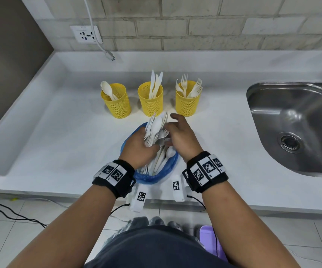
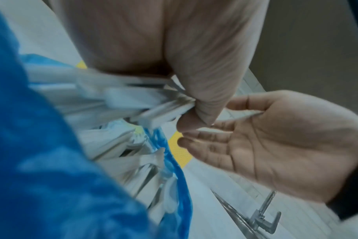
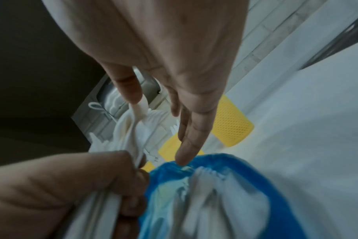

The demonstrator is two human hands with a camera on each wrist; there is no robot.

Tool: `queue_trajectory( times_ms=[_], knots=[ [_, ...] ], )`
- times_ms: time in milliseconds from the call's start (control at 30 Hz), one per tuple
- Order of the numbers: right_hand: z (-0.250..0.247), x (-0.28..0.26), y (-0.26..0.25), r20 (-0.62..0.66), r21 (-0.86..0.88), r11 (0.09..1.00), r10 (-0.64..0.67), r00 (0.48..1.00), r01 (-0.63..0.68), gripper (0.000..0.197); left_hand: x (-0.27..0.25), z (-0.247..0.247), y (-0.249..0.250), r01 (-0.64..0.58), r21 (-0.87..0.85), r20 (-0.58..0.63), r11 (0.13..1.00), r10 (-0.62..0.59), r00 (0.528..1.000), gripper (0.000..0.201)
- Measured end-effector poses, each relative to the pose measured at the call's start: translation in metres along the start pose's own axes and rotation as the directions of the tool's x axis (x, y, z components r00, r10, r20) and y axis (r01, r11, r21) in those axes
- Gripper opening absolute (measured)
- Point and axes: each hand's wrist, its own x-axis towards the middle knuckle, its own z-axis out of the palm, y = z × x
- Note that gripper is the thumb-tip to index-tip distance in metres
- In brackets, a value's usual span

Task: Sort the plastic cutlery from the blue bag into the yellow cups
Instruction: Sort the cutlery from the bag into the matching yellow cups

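My left hand (image 1: 139, 147) grips a bundle of white plastic cutlery (image 1: 156, 130) and holds it just above the blue bag (image 1: 157, 176), which lies open on the counter with more cutlery inside. My right hand (image 1: 179, 135) is open beside the bundle, its fingers straight and its thumb touching a spoon tip (image 3: 140, 106). The left wrist view shows my left thumb (image 2: 204, 97) pressed on the handles (image 2: 123, 100) and the right palm (image 2: 276, 145) facing them. Behind the bag stand three yellow cups: spoons on the left (image 1: 117, 105), knives in the middle (image 1: 151, 103), forks on the right (image 1: 187, 104).
A steel sink (image 1: 291, 128) is sunk into the white counter (image 1: 59, 142) at the right. A wall socket (image 1: 86, 34) and a hanging white cable (image 1: 108, 55) are at the back left. The counter's front edge runs just under my wrists.
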Motion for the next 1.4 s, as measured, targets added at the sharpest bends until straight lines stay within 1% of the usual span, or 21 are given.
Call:
queue_trajectory(
  times_ms=[67,100,200,267,333,367,433,533,633,700,733,767,833,900,1000,1033,1100,1167,1267,1300,1400],
  knots=[
    [0.003,0.0,-0.012,-0.023,0.092,0.995,-0.028,0.999,0.03,0.054,0.001,0.001,0.0,-0.036,-0.022,-0.005,0.999,0.036,0.999,0.046],
    [0.003,-0.001,-0.018,-0.04,0.078,0.995,-0.067,0.997,0.07,0.051,0.001,0.001,0.0,-0.058,-0.028,0.002,0.998,0.058,0.998,0.048],
    [0.009,-0.004,-0.028,-0.063,-0.112,0.97,-0.224,0.973,0.216,0.041,0.003,0.002,0.001,-0.102,-0.059,0.019,0.993,0.103,0.995,0.05],
    [0.014,-0.008,-0.029,-0.075,-0.233,0.917,-0.35,0.934,0.325,0.035,0.005,-0.002,0.006,-0.121,-0.101,0.02,0.988,0.123,0.992,0.054],
    [0.018,-0.013,-0.029,-0.097,-0.265,0.873,-0.446,0.89,0.409,0.03,0.007,-0.005,0.011,-0.14,-0.146,0.014,0.979,0.144,0.99,0.061],
    [0.019,-0.015,-0.029,-0.108,-0.269,0.862,-0.47,0.876,0.429,0.028,0.009,-0.006,0.013,-0.149,-0.16,0.008,0.976,0.153,0.988,0.058],
    [0.021,-0.017,-0.03,-0.115,-0.286,0.845,-0.498,0.86,0.451,0.023,0.013,-0.007,0.016,-0.171,-0.169,-0.022,0.971,0.169,0.985,0.05],
    [0.022,-0.017,-0.031,-0.076,-0.329,0.817,-0.523,0.849,0.473,0.022,0.02,-0.007,0.018,-0.201,-0.229,-0.073,0.952,0.189,0.979,0.044],
    [0.02,-0.013,-0.031,-0.059,-0.367,0.79,-0.547,0.835,0.492,0.039,0.025,-0.006,0.018,-0.225,-0.248,-0.062,0.942,0.216,0.974,0.032],
    [0.017,-0.011,-0.034,-0.042,-0.418,0.735,-0.603,0.797,0.534,0.056,0.029,-0.003,0.016,-0.233,-0.179,-0.018,0.956,0.233,0.972,0.02],
    [0.016,-0.01,-0.037,-0.014,-0.446,0.696,-0.635,0.772,0.563,0.059,0.031,-0.002,0.014,-0.238,-0.144,0.007,0.96,0.242,0.97,0.017],
    [0.016,-0.009,-0.039,0.019,-0.479,0.653,-0.66,0.751,0.586,0.059,0.033,-0.001,0.014,-0.247,-0.118,0.021,0.962,0.251,0.968,0.016],
    [0.017,-0.009,-0.041,0.064,-0.541,0.579,-0.695,0.716,0.61,0.048,0.033,-0.001,0.016,-0.269,-0.063,0.014,0.961,0.27,0.963,0.024],
    [0.02,-0.01,-0.041,0.048,-0.555,0.547,-0.731,0.681,0.626,0.038,0.033,-0.002,0.019,-0.301,-0.031,-0.006,0.953,0.301,0.954,0.019],
    [0.025,-0.01,-0.037,-0.009,-0.583,0.51,-0.783,0.622,0.632,0.041,0.036,-0.007,0.019,-0.35,-0.017,-0.024,0.937,0.349,0.937,0.013],
    [0.026,-0.01,-0.036,-0.007,-0.607,0.487,-0.793,0.609,0.628,0.041,0.038,-0.008,0.018,-0.353,-0.015,-0.022,0.936,0.352,0.936,0.016],
    [0.031,-0.01,-0.034,0.017,-0.645,0.459,-0.791,0.612,0.611,0.04,0.043,-0.01,0.014,-0.355,-0.022,-0.032,0.935,0.354,0.935,0.025],
    [0.035,-0.01,-0.034,0.029,-0.64,0.473,-0.772,0.634,0.605,0.038,0.045,-0.013,0.011,-0.363,-0.062,-0.035,0.93,0.362,0.932,0.027],
    [0.034,-0.012,-0.04,0.011,-0.558,0.586,-0.702,0.712,0.587,0.051,0.041,-0.022,0.012,-0.337,-0.213,-0.019,0.917,0.341,0.94,0.019],
    [0.032,-0.013,-0.041,-0.016,-0.524,0.63,-0.681,0.732,0.574,0.055,0.04,-0.026,0.013,-0.323,-0.273,-0.021,0.906,0.331,0.944,0.021],
    [0.032,-0.015,-0.044,-0.148,-0.373,0.772,-0.596,0.789,0.514,0.057,0.039,-0.044,0.014,-0.25,-0.398,-0.015,0.883,0.266,0.964,0.042]
  ],
)
